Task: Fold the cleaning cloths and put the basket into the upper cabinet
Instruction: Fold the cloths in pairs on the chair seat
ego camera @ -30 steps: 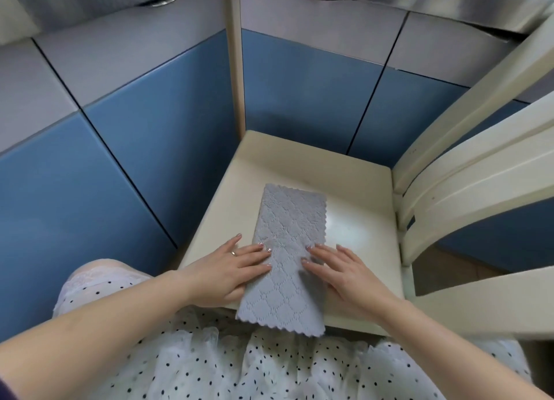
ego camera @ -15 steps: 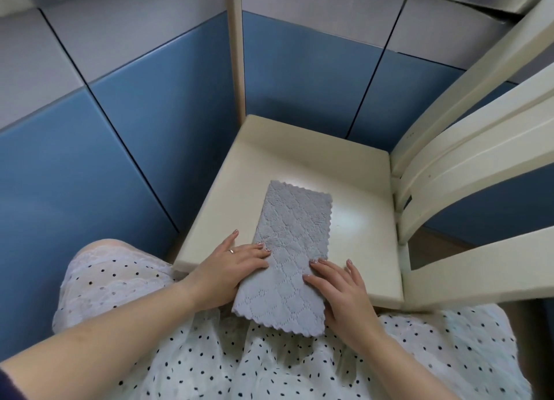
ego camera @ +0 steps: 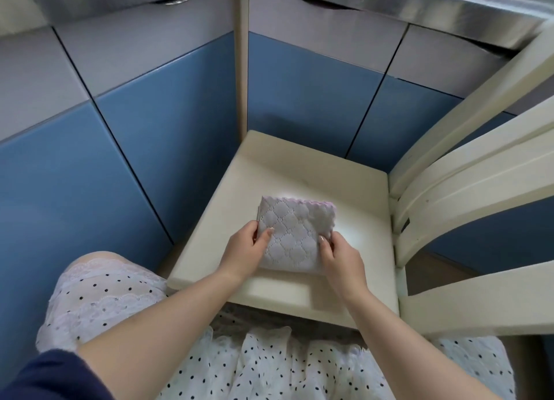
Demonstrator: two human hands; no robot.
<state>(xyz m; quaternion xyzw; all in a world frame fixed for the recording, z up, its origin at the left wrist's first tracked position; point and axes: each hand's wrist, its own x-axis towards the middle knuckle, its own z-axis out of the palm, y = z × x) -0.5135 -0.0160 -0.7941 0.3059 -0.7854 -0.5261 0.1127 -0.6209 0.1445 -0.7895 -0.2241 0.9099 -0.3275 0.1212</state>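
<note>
**Folded cloth held on a chair seat in a kitchen corner**

Blue and grey cabinet doors point(ego camera: 168, 135) meet at a corner that fills the upper half of the view, from nine o'clock round to one o'clock, with a cream vertical strip point(ego camera: 241, 69) running down the join at twelve. A metal countertop edge point(ego camera: 449, 12) catches light at one o'clock. Pushed into the corner stands a cream chair; its seat point(ego camera: 299, 171) takes up the centre and its curved back slats point(ego camera: 479, 171) sweep across from two to four o'clock.

The cleaning cloth point(ego camera: 292, 234), pale grey with a stitched scale pattern and scalloped edges, sits at the centre of the view, on the near half of the seat. It is folded into a compact, roughly square pad, with its scalloped edge at twelve o'clock and a smooth fold at six.

The left hand point(ego camera: 244, 251) holds the cloth's nine o'clock side, thumb on top of the fabric and fingers curled round the edge beneath. The right hand point(ego camera: 337, 257) holds the three o'clock side the same way, thumb lying on the upper face and fingers tucked under. Whether the pad rests fully on the seat or is raised slightly cannot be told.

Both bare forearms come in from six o'clock. A dark blue sleeve point(ego camera: 51, 375) shows at seven, and a white skirt with black dots point(ego camera: 269, 366) spreads along the bottom edge.
</note>
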